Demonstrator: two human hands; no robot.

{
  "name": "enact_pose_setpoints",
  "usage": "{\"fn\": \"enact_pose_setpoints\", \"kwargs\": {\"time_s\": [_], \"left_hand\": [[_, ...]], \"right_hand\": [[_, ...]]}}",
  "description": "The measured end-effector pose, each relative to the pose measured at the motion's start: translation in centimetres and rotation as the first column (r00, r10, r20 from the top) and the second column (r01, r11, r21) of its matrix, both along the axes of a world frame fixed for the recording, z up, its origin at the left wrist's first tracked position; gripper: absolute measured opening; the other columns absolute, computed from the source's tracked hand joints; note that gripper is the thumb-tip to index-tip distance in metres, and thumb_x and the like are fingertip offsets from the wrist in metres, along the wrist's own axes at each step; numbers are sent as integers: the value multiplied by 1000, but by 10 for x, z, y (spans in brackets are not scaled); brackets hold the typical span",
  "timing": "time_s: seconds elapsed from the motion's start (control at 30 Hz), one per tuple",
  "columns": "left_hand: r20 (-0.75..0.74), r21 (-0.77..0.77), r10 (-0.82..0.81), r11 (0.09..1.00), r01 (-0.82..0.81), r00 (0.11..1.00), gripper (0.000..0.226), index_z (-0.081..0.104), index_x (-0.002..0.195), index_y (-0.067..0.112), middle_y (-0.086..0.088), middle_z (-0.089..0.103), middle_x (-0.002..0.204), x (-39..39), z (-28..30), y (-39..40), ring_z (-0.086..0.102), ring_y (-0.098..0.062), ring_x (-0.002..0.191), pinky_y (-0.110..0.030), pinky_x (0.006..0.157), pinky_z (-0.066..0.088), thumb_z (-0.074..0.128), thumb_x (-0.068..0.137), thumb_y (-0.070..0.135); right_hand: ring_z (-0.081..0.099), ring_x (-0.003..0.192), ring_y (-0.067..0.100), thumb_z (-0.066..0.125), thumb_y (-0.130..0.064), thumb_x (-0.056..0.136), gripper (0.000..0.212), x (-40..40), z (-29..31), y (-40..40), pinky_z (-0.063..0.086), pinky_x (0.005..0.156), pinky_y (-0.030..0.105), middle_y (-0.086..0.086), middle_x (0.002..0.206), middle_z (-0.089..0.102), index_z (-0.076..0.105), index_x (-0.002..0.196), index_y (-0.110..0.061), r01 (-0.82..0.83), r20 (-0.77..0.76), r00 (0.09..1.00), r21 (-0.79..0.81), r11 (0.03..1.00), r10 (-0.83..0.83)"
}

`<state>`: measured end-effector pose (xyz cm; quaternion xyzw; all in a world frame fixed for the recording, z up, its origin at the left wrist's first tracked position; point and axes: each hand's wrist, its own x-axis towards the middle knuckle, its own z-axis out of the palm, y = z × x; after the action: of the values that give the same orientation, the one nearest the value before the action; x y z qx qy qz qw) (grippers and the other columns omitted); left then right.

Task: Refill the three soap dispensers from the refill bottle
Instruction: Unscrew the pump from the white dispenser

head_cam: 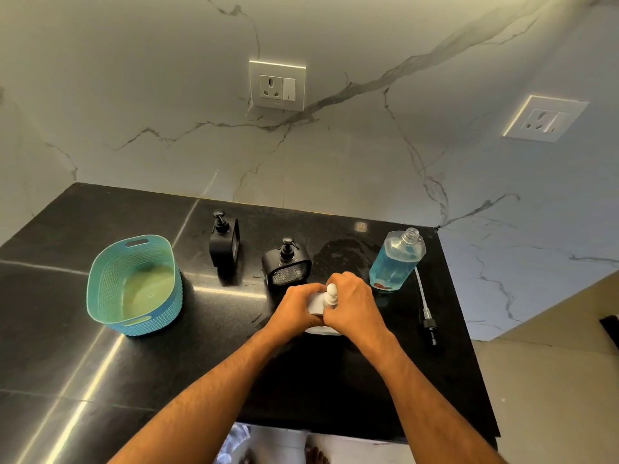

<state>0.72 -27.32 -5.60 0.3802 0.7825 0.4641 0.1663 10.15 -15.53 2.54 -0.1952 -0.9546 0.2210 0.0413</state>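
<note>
A white soap dispenser (pixel 320 304) was held upright on the near middle of the black bench (pixel 100 363) by both hands. The left hand (pixel 296 308) was wrapped around its pale body, and the right hand (pixel 351 304) was closed about the neck just below the rounded white pump head (pixel 331 291). Whether the pump was being unscrewed or screwed back could not be told; the step in hand was judged to be the working of that cap.

The refill bottle (pixel 397 259) stood just right of the hands, uncapped, clear and faceted, and partly filled with blue liquid. Its own pump and long white dip tube (pixel 424 304) lay flat on the bench to the near right of it.

Two black dispensers were seen farther off, both with pumps fitted: a squarish one with a glittering textured face (pixel 286 266) just beyond the hands, and a second (pixel 223 246) to its far left, turned edge-on. A teal woven-pattern plastic basket (pixel 97 289) with cut-out handles sat well to the left. The bench surface was polished and reflective, with a wet-looking smear behind the hands.

If the cap was coming off, the next move was judged to call for a steady lift of the pump, then a careful pour into a narrow neck.
</note>
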Motion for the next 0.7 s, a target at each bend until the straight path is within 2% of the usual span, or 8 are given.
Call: {"fn": "enact_pose_setpoints", "kwargs": {"time_s": [0.07,0.17,0.27,0.37,0.43,0.5,0.6,0.7], "left_hand": [[9,6,-3,1000,3,1000,40,74,107,24,11,74,93,0,0,0,68,-2,89,-19,76,50,87,69,19],[4,3,-2,1000,2,1000,38,73,104,27,15,72,89,1,3,0,66,2,86,-15,73,45,86,69,18],[5,-9,-10,1000,10,1000,40,72,103,30,15,73,90,1,2,0,67,2,88,-18,74,47,89,68,20],[17,-10,-3,1000,3,1000,42,74,107,24,10,75,94,-1,0,0,69,-2,91,-27,77,55,88,68,21],[11,-14,-4,1000,4,1000,44,74,110,22,10,75,96,-1,0,0,68,-1,91,-23,78,53,87,68,18],[10,-18,-12,1000,12,1000,44,74,109,22,12,74,94,0,1,0,68,0,91,-15,77,49,88,68,16],[23,-21,-16,1000,16,1000,42,73,104,25,13,74,92,0,3,0,68,1,91,-10,76,47,90,66,18],[35,-35,-17,999,18,999,48,73,107,28,14,74,97,0,4,-1,67,3,95,-11,80,48,92,63,21]], "right_hand": [[57,99,16,81,-21,68,41,0,2,0,51,81,28,-1,100,56,61,104,-21,-28,18,999,-38,999,28],[56,98,15,83,-35,72,48,-1,3,-3,53,82,30,-1,104,56,58,110,-21,2,30,1000,9,1000,-2],[60,97,17,81,-29,75,38,-2,4,-3,52,79,28,1,103,57,59,105,-19,6,48,999,47,999,-8],[55,104,16,83,-28,70,51,-1,6,-3,53,86,31,-1,113,53,59,114,-23,-40,81,996,18,999,38],[53,105,16,83,-37,71,56,-1,8,-4,52,85,31,-1,116,50,57,119,-24,-28,80,997,55,998,23],[56,98,16,82,-44,75,51,-2,9,-4,48,78,27,0,110,53,58,114,-22,10,71,997,86,996,-16],[60,92,15,80,-38,78,34,-5,11,-6,42,72,24,1,100,62,63,101,-20,33,53,998,75,997,-37],[63,93,16,81,-27,72,29,-8,14,-6,50,74,25,1,99,67,68,96,-19,29,69,997,40,999,-31]]}}
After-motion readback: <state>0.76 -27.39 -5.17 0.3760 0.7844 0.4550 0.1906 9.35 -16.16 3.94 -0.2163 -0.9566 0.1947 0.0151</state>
